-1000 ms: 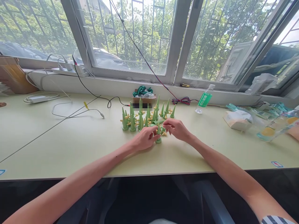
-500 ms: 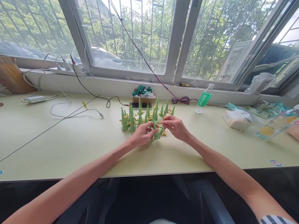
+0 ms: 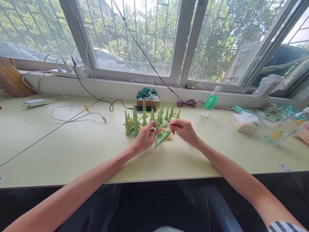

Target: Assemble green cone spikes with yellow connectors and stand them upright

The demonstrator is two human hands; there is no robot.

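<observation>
My left hand (image 3: 145, 136) is closed around a green cone-shaped watering spike (image 3: 158, 131), which points upward with its wider end low. My right hand (image 3: 183, 130) is just to the right, thumb and fingers pinched together; whatever is between them is too small to make out. Below the fingertips, another green spike (image 3: 163, 138) lies on its side, its tip toward me. A yellow valve piece (image 3: 169, 137) rests beside it. Behind my hands stand several more green spikes (image 3: 128, 125) with yellow valves on their sides, some partly hidden by my left hand.
A small cardboard box (image 3: 157, 105) with green and clear plastic stands behind the spikes. To the right are a water bottle (image 3: 210, 102), a tissue pack (image 3: 246, 123) and clear packaging (image 3: 277, 135). A white cable (image 3: 77, 120) lies left on the table (image 3: 72, 154).
The held spike has shifted slightly left with my left hand, away from my right fingers. The spike lying on the table now shows more fully between my hands.
</observation>
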